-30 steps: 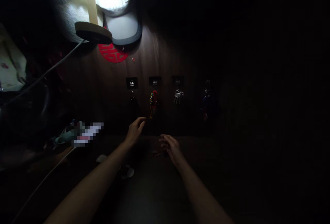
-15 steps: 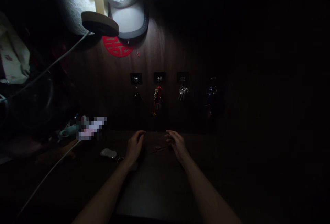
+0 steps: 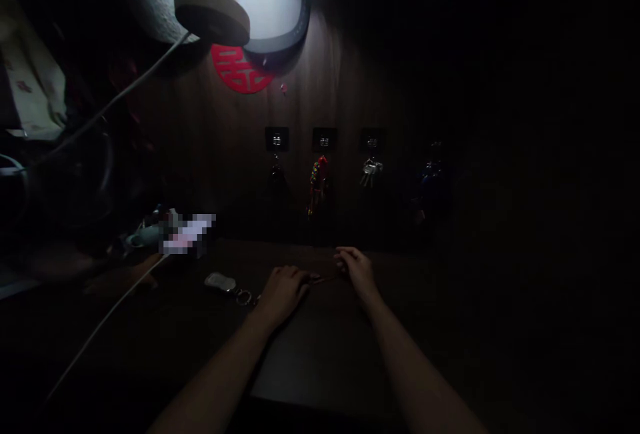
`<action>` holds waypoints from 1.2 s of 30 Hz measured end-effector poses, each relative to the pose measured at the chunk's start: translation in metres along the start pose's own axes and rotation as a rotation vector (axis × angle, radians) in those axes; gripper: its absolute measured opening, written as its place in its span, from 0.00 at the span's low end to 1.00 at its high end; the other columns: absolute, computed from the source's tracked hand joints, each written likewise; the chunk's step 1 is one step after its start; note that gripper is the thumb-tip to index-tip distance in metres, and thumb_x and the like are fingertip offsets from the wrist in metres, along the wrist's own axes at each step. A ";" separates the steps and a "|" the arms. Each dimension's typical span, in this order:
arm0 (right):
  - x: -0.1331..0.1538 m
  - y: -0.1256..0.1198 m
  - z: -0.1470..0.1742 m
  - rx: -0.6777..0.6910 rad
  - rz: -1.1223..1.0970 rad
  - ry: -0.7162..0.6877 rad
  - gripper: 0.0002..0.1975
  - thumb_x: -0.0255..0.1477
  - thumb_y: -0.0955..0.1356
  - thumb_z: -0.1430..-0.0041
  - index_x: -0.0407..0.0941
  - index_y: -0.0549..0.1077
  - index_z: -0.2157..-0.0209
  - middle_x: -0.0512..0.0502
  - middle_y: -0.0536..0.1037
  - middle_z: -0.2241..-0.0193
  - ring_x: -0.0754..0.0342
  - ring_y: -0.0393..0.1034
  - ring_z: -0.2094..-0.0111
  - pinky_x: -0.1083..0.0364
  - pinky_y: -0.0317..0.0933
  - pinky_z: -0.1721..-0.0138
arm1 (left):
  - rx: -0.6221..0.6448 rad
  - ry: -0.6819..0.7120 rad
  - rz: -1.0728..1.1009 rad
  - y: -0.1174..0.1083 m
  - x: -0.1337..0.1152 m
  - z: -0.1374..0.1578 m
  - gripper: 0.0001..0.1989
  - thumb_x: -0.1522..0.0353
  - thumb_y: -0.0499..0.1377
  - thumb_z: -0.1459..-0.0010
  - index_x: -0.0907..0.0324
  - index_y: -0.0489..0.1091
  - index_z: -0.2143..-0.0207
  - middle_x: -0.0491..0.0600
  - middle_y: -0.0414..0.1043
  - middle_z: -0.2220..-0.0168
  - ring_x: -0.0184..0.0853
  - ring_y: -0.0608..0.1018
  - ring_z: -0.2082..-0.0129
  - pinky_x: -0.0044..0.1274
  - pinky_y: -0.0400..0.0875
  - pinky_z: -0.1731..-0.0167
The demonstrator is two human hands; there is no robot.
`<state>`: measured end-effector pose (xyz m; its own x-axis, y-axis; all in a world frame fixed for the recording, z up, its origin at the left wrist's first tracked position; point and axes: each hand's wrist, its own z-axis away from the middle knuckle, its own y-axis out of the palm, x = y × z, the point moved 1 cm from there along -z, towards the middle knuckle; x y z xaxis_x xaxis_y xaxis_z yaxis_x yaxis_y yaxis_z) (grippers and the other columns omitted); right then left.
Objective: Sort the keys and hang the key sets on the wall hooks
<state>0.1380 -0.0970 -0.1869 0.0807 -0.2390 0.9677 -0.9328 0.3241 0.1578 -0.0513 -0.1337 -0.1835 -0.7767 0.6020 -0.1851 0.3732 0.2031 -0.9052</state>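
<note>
L hand [image 3: 286, 295]: palm down, low at tabletop [image 3: 310, 354], fingers loosely bent, tips by L end of thin reddish-brown item [image 3: 327, 279]. Too dark to ID it; can't tell if L hand has hold of it or just touches. R hand [image 3: 357, 274]: part open, fingers loosely curled, nothing seen in its grip, tips close to item's R end. Item's loc.: on tabletop, betw. the two hands.

Just L of L hand: key fob [image 3: 220, 282], grey, w/ metal ring [image 3: 243, 297], both on tabletop.

Holders = hooks on dark wood wall [image 3: 310, 101], beyond hands. Straight past L hand: first hook [image 3: 277, 139] w/ dark item [image 3: 276, 177], details lost. Past gap betw. hands: second hook [image 3: 325, 141] w/ red/yellow braided cord [image 3: 316, 184]. Past R hand: third hook [image 3: 372, 141] w/ bunch of keys [image 3: 371, 170]. Farther R of R hand: bluish bundle [image 3: 433, 179] hanging, v. dim.

Well L of L hand: teal item [image 3: 144, 237] beside blurred-out patch [image 3: 190, 234]. Farther L and up: pale cloth-like thing [image 3: 37, 87]; can't tell if a bag, or contents. Far beyond L hand: red cut-out [image 3: 240, 71], lamp base [image 3: 213, 14].
</note>
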 end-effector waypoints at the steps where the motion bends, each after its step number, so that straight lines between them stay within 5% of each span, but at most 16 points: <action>1: -0.002 -0.001 -0.001 -0.014 0.073 -0.048 0.08 0.33 0.67 0.61 0.45 0.72 0.76 0.50 0.74 0.79 0.56 0.65 0.77 0.57 0.56 0.74 | 0.005 0.004 -0.017 0.001 0.000 0.000 0.14 0.67 0.52 0.43 0.52 0.65 0.53 0.49 0.70 0.58 0.36 0.70 0.57 0.29 0.60 0.57; 5: -0.010 -0.005 -0.003 0.013 0.455 -0.218 0.08 0.27 0.63 0.57 0.46 0.74 0.74 0.47 0.76 0.71 0.50 0.68 0.64 0.53 0.58 0.60 | 0.006 0.009 -0.044 0.006 0.002 0.001 0.15 0.65 0.52 0.43 0.51 0.64 0.52 0.49 0.68 0.57 0.36 0.69 0.57 0.28 0.60 0.58; 10: -0.016 -0.013 -0.002 0.107 0.919 -0.240 0.16 0.22 0.62 0.56 0.49 0.76 0.66 0.47 0.75 0.63 0.49 0.65 0.58 0.52 0.55 0.56 | 0.033 0.004 -0.034 0.009 0.005 -0.001 0.10 0.65 0.53 0.43 0.57 0.68 0.61 0.50 0.69 0.58 0.36 0.69 0.58 0.28 0.60 0.59; 20: -0.006 -0.019 0.007 0.181 1.126 -0.228 0.11 0.24 0.64 0.52 0.51 0.75 0.69 0.48 0.75 0.61 0.47 0.63 0.56 0.50 0.53 0.58 | 0.018 -0.022 -0.098 0.007 0.009 -0.002 0.09 0.70 0.48 0.41 0.59 0.67 0.63 0.51 0.70 0.61 0.37 0.71 0.60 0.29 0.60 0.61; 24: -0.001 -0.019 0.005 0.162 0.988 -0.177 0.09 0.24 0.65 0.55 0.50 0.75 0.74 0.49 0.76 0.67 0.49 0.66 0.60 0.52 0.54 0.60 | -0.028 -0.074 -0.075 0.003 0.009 0.000 0.09 0.70 0.47 0.42 0.59 0.67 0.65 0.51 0.71 0.63 0.37 0.71 0.61 0.29 0.60 0.61; 29: 0.006 -0.014 0.002 0.168 0.417 -0.063 0.03 0.25 0.67 0.61 0.46 0.73 0.79 0.52 0.74 0.79 0.53 0.68 0.72 0.55 0.58 0.68 | -0.035 -0.153 -0.087 -0.003 0.012 0.000 0.10 0.70 0.47 0.43 0.59 0.67 0.67 0.51 0.72 0.64 0.37 0.72 0.62 0.28 0.61 0.62; 36: 0.025 -0.004 0.018 0.232 -0.187 0.227 0.13 0.28 0.72 0.63 0.45 0.72 0.69 0.51 0.76 0.77 0.58 0.70 0.76 0.58 0.61 0.71 | -0.044 -0.234 -0.125 -0.006 0.016 -0.001 0.12 0.69 0.46 0.43 0.61 0.69 0.67 0.53 0.73 0.66 0.39 0.73 0.62 0.30 0.61 0.61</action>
<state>0.1375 -0.1207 -0.1668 0.3088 -0.0574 0.9494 -0.9472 0.0722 0.3124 -0.0653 -0.1250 -0.1803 -0.9125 0.3763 -0.1606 0.2846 0.3017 -0.9099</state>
